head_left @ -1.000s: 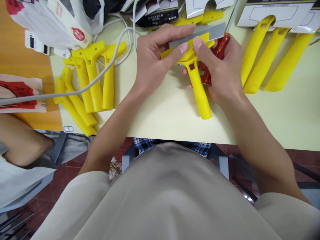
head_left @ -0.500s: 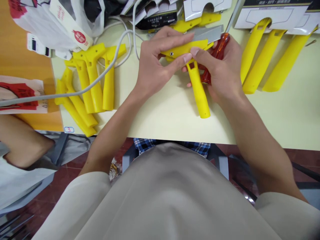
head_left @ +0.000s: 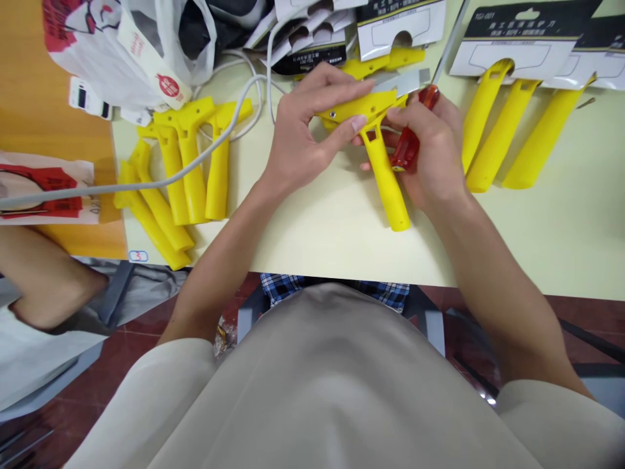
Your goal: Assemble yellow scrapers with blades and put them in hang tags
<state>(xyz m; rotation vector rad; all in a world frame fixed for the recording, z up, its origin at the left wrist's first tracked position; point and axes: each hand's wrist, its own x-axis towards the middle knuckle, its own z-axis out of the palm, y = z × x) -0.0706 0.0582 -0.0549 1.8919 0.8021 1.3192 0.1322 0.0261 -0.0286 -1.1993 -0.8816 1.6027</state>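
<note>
Between thumb and fingers, my left hand (head_left: 305, 133) grips the head of a yellow scraper (head_left: 385, 176), whose handle slants down toward me. A grey metal blade (head_left: 405, 83) sticks out at the head's upper right, and a small screw shows near its left end. My right hand (head_left: 432, 140) is closed around a screwdriver with a clear red handle (head_left: 407, 146); its shaft points up and away from the scraper. The right thumb lies close beside the scraper's neck. Whether the right fingers behind touch the scraper is hidden.
Several yellow scraper handles (head_left: 188, 169) lie at left, crossed by a grey cable (head_left: 195, 166). Scrapers with black-and-white cards (head_left: 517, 39) lie at right. More cards (head_left: 400, 23) and a white plastic bag (head_left: 151, 45) are at the back. Another person's arm (head_left: 49, 280) is at left.
My right thumb has drawn back from the scraper's head, and the right hand with the screwdriver has shifted slightly. My left hand still holds the scraper. The whole view has moved a little.
</note>
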